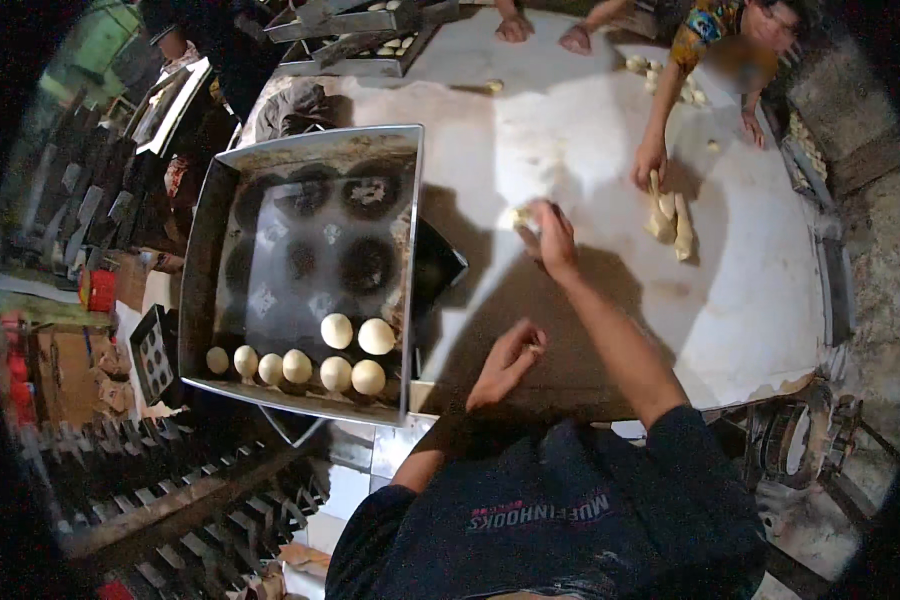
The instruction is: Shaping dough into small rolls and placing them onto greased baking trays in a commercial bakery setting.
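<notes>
Baking pan (310, 230): stands at the left side of the counter (760, 290); square, with high walls and dark round marks on the bottom.
Dough balls (336, 375): lie inside the pan, eight in total; six in a row along its near wall, two just behind the right end of this row; pale and smooth.
Right hand (554, 238): reaches over the counter, well to the right of the pan; with bent fingers (541, 212), close together at the dough piece; cannot tell if gripping or only touching.
Dough piece (518, 217): located to the right of the pan, between the pan and the right hand; partly hidden by the fingers; pale, of unclear shape.
Left hand (508, 366): held to the right of the pan, near its near right corner; with half-curled fingers, somewhat blurred; cannot tell about anything inside them.
Co-worker's hand (650, 166): comes from the far side, farther right of the pan than the right hand; holds the upper ends of dough strips (665, 218).
Dark cloth (295, 108): lies crumpled just beyond the pan's far wall.
</notes>
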Available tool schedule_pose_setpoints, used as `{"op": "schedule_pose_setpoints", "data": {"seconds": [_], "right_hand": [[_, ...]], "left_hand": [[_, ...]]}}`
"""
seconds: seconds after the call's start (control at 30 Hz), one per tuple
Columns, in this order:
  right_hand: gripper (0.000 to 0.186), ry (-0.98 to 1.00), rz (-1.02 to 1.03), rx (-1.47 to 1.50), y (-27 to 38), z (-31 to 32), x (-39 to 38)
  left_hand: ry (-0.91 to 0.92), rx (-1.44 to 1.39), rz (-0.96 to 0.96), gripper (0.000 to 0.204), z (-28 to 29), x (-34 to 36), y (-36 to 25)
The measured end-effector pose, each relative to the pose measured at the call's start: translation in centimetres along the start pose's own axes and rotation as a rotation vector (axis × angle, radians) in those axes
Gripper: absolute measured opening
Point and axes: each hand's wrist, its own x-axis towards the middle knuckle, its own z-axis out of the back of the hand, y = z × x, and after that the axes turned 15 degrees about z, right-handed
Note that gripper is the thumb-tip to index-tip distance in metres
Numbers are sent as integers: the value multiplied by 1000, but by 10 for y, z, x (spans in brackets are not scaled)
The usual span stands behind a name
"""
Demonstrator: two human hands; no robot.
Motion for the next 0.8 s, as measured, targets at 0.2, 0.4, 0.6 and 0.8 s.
{"op": "schedule_pose_setpoints", "data": {"seconds": [0.2, 0.4, 0.6, 0.8], "right_hand": [[14, 387, 458, -402, -75, 39, 28], [16, 273, 673, -182, -76, 159, -132], [12, 439, 657, -762, -92, 263, -110], [11, 213, 707, -605, -92, 202, -131]], "left_hand": [[-551, 492, 143, 22, -32, 41, 33], [-628, 406, 214, 28, -15, -11, 175], [-709, 954, -192, 41, 17, 75, 60], [-881, 1008, -89, 28, -21, 117, 129]]}}
